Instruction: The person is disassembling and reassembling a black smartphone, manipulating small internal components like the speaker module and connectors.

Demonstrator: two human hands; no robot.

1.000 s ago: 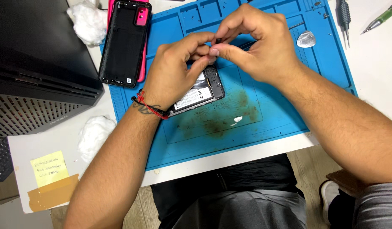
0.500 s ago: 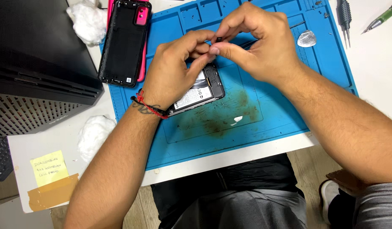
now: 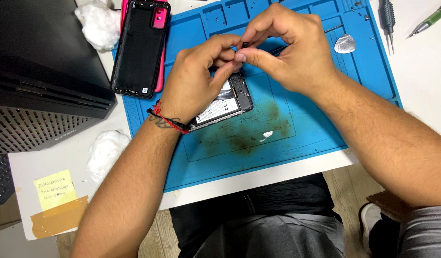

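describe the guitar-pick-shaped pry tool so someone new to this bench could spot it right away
Start at the big blue work mat covering the white table. Go to its far right area, just beyond the right hand, beside the recessed tray compartments. The pry pick lies flat there: a small, pale silvery, rounded triangle, unlike the long thin screwdrivers lying off the mat on the table.

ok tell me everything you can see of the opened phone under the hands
The opened phone lies flat and tilted on the blue mat, back cover off, showing a white-labelled battery inside a dark frame. The left hand covers its upper left part; the right hand pinches a small dark part above it.
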